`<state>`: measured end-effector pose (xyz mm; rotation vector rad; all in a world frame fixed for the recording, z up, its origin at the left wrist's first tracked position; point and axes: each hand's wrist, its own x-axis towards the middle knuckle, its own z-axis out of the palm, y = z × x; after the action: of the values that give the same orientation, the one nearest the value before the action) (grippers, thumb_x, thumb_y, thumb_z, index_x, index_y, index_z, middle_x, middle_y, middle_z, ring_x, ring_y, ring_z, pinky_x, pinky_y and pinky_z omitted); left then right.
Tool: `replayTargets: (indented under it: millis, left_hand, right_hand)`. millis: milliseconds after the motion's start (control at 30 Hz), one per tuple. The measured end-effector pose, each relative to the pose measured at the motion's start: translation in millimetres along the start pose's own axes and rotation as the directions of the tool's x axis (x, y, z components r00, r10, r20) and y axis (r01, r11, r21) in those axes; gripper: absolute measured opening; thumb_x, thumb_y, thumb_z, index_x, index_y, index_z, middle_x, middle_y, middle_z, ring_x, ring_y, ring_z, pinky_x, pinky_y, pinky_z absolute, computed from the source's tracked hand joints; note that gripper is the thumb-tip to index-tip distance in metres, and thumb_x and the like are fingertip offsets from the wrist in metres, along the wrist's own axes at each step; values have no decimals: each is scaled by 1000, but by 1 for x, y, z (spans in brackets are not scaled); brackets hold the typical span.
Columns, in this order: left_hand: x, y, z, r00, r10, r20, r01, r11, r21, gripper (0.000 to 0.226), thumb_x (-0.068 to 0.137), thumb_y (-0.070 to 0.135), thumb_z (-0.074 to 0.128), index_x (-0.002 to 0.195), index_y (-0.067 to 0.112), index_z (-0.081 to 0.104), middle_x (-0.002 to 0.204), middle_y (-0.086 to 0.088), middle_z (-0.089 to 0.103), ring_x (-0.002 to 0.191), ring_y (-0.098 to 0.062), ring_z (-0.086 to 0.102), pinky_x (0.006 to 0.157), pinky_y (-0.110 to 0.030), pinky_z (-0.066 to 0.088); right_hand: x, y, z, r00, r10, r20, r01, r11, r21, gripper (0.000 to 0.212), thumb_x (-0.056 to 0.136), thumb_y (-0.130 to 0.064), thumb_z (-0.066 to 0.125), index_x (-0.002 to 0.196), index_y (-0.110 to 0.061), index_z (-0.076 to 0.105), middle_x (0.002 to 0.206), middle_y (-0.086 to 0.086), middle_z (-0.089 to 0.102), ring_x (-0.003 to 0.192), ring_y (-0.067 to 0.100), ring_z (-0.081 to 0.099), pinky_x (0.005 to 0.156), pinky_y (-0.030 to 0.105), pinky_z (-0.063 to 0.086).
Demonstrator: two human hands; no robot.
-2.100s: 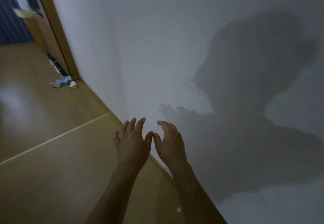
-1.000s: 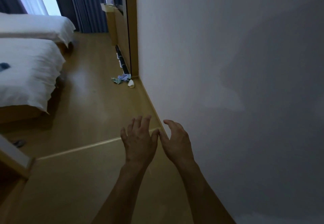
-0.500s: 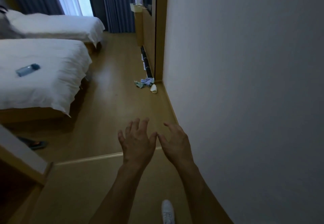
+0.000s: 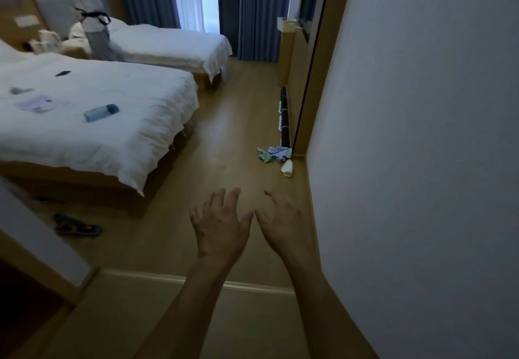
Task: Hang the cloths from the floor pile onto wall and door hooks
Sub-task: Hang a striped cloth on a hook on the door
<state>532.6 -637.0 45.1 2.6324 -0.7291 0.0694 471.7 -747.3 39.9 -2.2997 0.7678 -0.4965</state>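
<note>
A: Start at the fingers. What are they doing?

B: Spread and loosely bent on both hands, holding nothing. The left hand (image 4: 222, 226) and right hand (image 4: 283, 223) are held out in front, palms down, thumbs nearly meeting, over bare wooden floor (image 4: 224, 133).

A: Why held like that?

B: My guess is they're free and ready for a pickup, since nothing is carried yet. The right hand runs close along the white wall (image 4: 421, 162), though I can't tell if it touches.

A: And the cloths?

B: The pile of cloths (image 4: 273, 154) lies on the floor at the foot of that wall's far corner, just beside the wooden frame (image 4: 317, 77) there. It is well ahead of both hands, so a walk and a bend down come first, I'd say.

A: What does the pile look like?

B: Small and crumpled: a green striped piece on the side away from the wall, a blue-and-white one bunched against it, and a cream-white piece (image 4: 288, 168) lying a little nearer, touching or almost. Soft, limp stuff; it should lift easily by a pinch.

A: Any hooks near the wall?

B: None that I can see from here.
</note>
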Motion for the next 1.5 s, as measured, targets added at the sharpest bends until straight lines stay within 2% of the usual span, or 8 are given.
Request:
replayTargets:
  millis: [133,233,367,667,833,1167,1300,1500]
  left_hand:
    - [57,1,19,999,-35,1,35,999,8,58,95,54,43,147,32,30,154,2,31,144,-17,23,116,-52,16]
    - [100,0,39,999,-37,21,37,999,-35,57,96,51,44,147,32,30,154,1,31,145,-18,23,116,-53,15]
    - [169,-3,65,998,-14,61,18,997,-73,56,96,51,44,148,34,29,155,1,30,145,-19,22,116,-53,13]
    - [362,-28,79,989,41,141,-27,994,-102,58,96,50,45,149,33,27,158,-1,25,147,-20,18,116,-53,9]
    - [432,-41,95,977,69,201,-48,993,-108,58,96,50,45,149,33,27,157,0,25,147,-20,18,116,-53,9]
    - [573,-39,147,974,77,213,-57,993,-100,59,95,49,46,149,33,29,157,-1,27,146,-20,19,116,-51,12]
    - [648,-28,173,972,62,226,-50,997,-59,60,95,49,46,150,34,26,158,0,25,147,-20,18,117,-50,11]
    - [774,5,208,972,23,236,-18,1000,-26,60,95,49,48,149,35,27,158,0,25,147,-20,19,117,-49,12]
  right_hand:
    - [56,8,19,999,-20,29,21,1000,-9,47,92,-35,57,137,-25,48,137,-3,51,125,13,47,100,24,37]
    - [96,20,34,1000,-12,25,12,999,-35,47,92,-37,56,137,-26,47,138,-4,50,125,12,47,96,21,35]
    - [159,30,55,999,44,29,-44,999,-20,49,93,-37,55,139,-25,45,140,-3,48,128,12,44,97,20,32]
    - [324,3,87,990,134,-30,-136,989,-59,52,91,-32,59,140,-22,46,141,-1,48,127,13,46,102,25,37]
    - [385,3,107,980,196,-28,-197,979,-49,52,92,-32,58,142,-22,44,142,-2,47,127,12,45,102,23,35]
    - [525,37,150,969,245,16,-245,969,-27,53,91,-31,60,141,-20,45,144,2,44,129,15,43,103,25,35]
    - [609,60,167,976,215,23,-216,976,7,52,89,-26,62,139,-17,48,147,4,41,132,16,39,102,22,31]
    - [747,96,174,964,240,116,-246,969,34,49,89,-25,62,136,-15,51,139,5,51,127,20,45,106,29,35]
